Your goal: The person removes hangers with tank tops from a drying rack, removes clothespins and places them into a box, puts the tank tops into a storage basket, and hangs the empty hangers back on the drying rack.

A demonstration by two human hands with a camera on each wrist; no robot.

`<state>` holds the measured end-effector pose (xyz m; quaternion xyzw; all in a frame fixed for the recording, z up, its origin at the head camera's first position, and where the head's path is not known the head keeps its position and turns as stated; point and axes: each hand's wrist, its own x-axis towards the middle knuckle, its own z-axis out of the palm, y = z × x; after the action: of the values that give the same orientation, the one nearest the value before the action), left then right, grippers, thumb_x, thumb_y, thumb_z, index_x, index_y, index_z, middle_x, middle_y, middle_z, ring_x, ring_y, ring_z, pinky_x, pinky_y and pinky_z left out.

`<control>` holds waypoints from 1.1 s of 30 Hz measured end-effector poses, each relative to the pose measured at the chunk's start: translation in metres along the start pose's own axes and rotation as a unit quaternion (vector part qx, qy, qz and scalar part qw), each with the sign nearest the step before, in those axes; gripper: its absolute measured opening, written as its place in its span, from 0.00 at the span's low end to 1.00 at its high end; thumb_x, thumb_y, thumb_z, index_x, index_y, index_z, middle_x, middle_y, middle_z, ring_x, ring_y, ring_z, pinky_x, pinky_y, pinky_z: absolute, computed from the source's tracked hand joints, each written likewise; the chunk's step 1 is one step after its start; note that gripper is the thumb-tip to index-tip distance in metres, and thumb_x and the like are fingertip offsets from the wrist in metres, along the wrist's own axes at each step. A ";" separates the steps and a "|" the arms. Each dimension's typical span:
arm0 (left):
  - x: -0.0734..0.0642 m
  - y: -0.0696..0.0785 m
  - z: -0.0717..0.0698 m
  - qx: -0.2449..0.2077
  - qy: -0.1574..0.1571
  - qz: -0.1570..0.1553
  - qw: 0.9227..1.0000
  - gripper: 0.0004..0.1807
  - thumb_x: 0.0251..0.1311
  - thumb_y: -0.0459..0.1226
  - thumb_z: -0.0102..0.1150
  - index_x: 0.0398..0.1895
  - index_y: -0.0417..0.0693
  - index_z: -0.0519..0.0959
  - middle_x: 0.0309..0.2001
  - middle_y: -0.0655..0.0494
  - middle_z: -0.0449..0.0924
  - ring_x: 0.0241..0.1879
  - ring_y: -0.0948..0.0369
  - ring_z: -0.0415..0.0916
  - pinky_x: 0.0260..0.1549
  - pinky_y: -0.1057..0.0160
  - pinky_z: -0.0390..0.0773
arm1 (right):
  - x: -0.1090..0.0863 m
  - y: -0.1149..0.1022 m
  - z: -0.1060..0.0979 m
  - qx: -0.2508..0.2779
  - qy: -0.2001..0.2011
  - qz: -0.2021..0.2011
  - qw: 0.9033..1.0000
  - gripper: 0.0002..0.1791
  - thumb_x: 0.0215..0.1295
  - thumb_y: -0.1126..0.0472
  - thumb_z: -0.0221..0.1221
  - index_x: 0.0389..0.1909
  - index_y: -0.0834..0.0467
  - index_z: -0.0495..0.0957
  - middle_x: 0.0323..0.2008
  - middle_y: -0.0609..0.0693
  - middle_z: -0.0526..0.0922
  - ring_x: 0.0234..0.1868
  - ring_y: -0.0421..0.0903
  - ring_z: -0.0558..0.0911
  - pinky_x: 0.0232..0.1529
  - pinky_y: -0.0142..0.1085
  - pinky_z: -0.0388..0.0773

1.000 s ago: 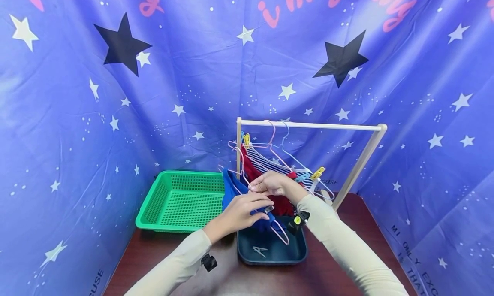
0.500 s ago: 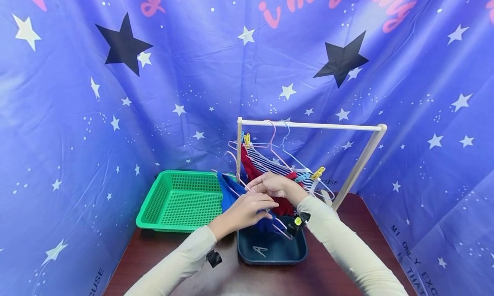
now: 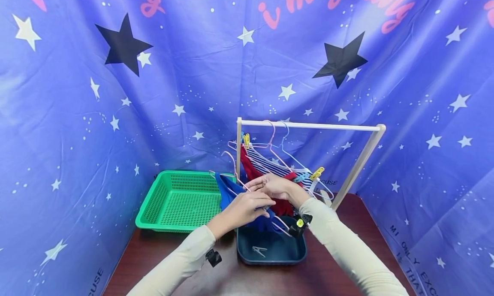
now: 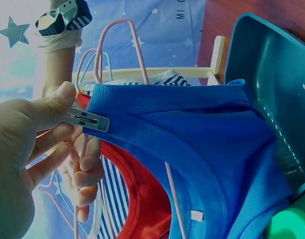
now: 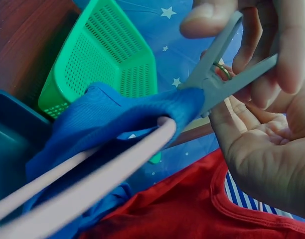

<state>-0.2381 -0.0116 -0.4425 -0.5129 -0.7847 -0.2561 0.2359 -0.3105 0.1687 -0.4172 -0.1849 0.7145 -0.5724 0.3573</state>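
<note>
- The left hand pinched a grey clothespin, thumb and fingers curled round it, its tip on the blue garment.
- The right hand, at its 2 o'clock, gripped the pink hanger, fingers curled.
- The garment hung above the dark tray, at 3 o'clock of the green basket.

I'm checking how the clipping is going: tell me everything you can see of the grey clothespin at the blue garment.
The grey clothespin looks like plastic, with two long handles and a metal spring between them. Its jaws bite the ribbed edge of the blue garment, pinning it over the pink hanger. The left hand pinches the handles with thumb and fingers; the right hand sits just beside it. It is held in the air in front of the wooden rack, above the dark tray.
</note>
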 end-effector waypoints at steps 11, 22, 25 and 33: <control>0.001 0.000 0.001 -0.020 -0.004 -0.010 1.000 0.19 0.55 0.35 0.75 0.51 0.47 0.87 0.46 0.56 0.89 0.48 0.64 0.85 0.54 0.70 0.81 | 0.000 0.002 0.001 0.013 0.026 0.011 1.000 0.33 0.56 0.81 0.50 0.67 0.72 0.70 0.43 0.47 0.89 0.47 0.44 0.87 0.43 0.34 0.86; 0.003 -0.001 0.000 -0.035 -0.029 -0.024 0.999 0.18 0.58 0.33 0.71 0.52 0.46 0.86 0.47 0.55 0.88 0.49 0.62 0.84 0.54 0.68 0.81 | 0.001 0.002 -0.001 -0.003 0.039 0.003 0.999 0.33 0.55 0.84 0.48 0.66 0.70 0.73 0.48 0.52 0.89 0.51 0.47 0.87 0.50 0.42 0.86; 0.004 -0.001 0.000 -0.033 -0.024 -0.024 0.999 0.16 0.58 0.33 0.72 0.50 0.46 0.87 0.45 0.56 0.89 0.46 0.63 0.85 0.52 0.71 0.81 | 0.001 0.003 -0.001 -0.004 0.033 -0.002 0.999 0.36 0.52 0.85 0.45 0.66 0.71 0.73 0.51 0.55 0.88 0.53 0.48 0.86 0.52 0.42 0.85; 0.004 0.000 0.002 -0.037 -0.013 -0.033 0.999 0.13 0.57 0.31 0.72 0.47 0.47 0.87 0.41 0.58 0.89 0.41 0.65 0.85 0.48 0.73 0.82 | 0.001 0.005 0.000 -0.001 0.020 -0.005 1.000 0.39 0.46 0.83 0.44 0.65 0.73 0.72 0.53 0.55 0.87 0.54 0.46 0.86 0.53 0.40 0.85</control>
<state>-0.2403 -0.0074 -0.4417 -0.4987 -0.7939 -0.2862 0.1978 -0.3104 0.1694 -0.4219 -0.1775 0.7211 -0.5770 0.3401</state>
